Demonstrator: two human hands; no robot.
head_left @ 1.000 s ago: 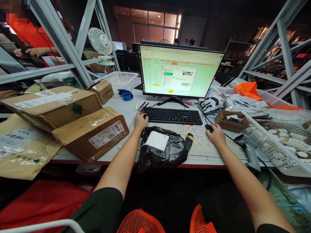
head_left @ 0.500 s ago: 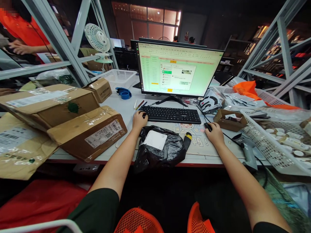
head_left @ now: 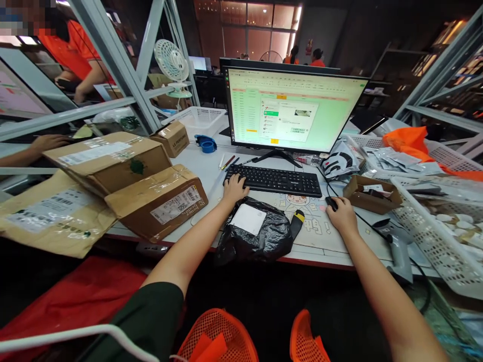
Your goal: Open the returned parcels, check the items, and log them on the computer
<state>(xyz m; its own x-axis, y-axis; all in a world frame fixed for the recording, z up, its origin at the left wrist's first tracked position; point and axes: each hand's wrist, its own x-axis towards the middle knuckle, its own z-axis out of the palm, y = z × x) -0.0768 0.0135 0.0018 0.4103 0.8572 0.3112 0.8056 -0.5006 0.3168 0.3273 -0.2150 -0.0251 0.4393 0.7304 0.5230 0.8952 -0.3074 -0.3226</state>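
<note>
My left hand [head_left: 234,188] lies on the left end of a black keyboard [head_left: 281,180], fingers spread over the keys and holding nothing. My right hand [head_left: 342,213] is wrapped over a black computer mouse [head_left: 332,203] on a printed desk mat [head_left: 320,249]. Between my forearms sits a black plastic parcel [head_left: 269,241] with a white label [head_left: 248,219] on top. A black-and-yellow tool [head_left: 298,223], perhaps a box cutter, leans at the parcel's right side. Behind the keyboard stands a lit monitor [head_left: 294,113] showing a spreadsheet with a chat window over it.
Cardboard boxes [head_left: 158,201] and a padded envelope [head_left: 53,213] are piled at left. A blue tape roll [head_left: 207,144] and pens [head_left: 228,162] lie behind. At right are a small open box [head_left: 372,193], a barcode scanner [head_left: 400,251] and a white basket [head_left: 441,241]. A co-worker [head_left: 75,55] is beyond the frame.
My left hand has moved right and forward on the keyboard, its fingers now spread out. My right hand stays on the mouse. The view has turned slightly left, and the monitor display looks the same.
</note>
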